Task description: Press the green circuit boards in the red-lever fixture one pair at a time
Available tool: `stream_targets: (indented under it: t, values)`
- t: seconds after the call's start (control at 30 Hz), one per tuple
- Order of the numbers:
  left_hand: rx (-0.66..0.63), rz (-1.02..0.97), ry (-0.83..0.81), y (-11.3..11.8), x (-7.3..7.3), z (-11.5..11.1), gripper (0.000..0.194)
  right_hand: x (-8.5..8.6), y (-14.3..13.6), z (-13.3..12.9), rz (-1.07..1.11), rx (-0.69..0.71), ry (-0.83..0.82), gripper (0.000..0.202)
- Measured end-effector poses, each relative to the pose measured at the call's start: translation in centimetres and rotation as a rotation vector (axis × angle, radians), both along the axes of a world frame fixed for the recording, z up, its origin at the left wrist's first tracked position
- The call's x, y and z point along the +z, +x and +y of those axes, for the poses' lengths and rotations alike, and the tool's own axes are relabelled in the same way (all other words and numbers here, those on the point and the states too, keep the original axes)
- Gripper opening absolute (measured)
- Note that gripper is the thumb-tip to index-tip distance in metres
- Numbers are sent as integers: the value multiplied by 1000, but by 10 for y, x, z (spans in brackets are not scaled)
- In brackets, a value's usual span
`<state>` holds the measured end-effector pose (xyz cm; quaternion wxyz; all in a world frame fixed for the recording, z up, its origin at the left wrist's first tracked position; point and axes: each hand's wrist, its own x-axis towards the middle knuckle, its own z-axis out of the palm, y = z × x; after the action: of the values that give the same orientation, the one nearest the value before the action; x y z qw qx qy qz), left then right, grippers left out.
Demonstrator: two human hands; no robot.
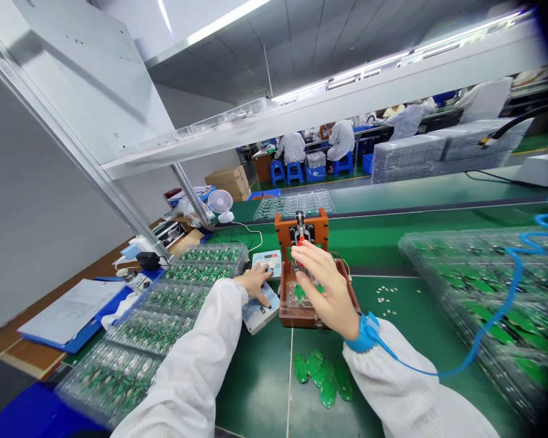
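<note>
My left hand (256, 284), fingers spread, rests on a white and blue box (259, 307) with a small red display at its far end. My right hand (326, 289), wearing a blue wrist strap (366, 333), is raised at the red-tipped lever of an orange and brown fixture (296, 316). Its fingers are stretched out, and the lever's red tip shows at the fingertips. Beneath the right hand, green circuit boards sit in the fixture, partly hidden. Several loose green boards (322, 374) lie on the green table in front of the fixture.
Clear trays of boards stand at left (155, 319) and right (497, 298). A blue coiled cord (514, 274) crosses the right side. Small pale pieces (386, 295) lie right of the fixture. A white fan (220, 202) stands behind; people sit farther back.
</note>
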<state>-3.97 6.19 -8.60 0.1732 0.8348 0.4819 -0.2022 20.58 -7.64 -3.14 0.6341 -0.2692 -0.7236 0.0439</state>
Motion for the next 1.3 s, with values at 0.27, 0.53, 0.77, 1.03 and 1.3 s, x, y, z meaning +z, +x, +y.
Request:
stream_targets:
  t: [0.27, 0.53, 0.77, 1.03, 1.3]
  values:
    - [36, 50, 9, -19, 4, 1, 140, 0, 0, 1, -9, -9, 5, 57]
    - [27, 76, 1, -14, 5, -1, 146, 0, 0, 0, -12, -11, 6, 58]
    - [22, 98, 1, -11, 6, 0, 147, -1, 0, 0, -7, -10, 6, 59]
    - [1, 133, -6, -12, -2, 1, 147, -1, -1, -1, 1, -19, -10, 57]
    - [116, 13, 123, 6, 42, -34, 119, -1, -1, 0, 1, -32, -3, 57]
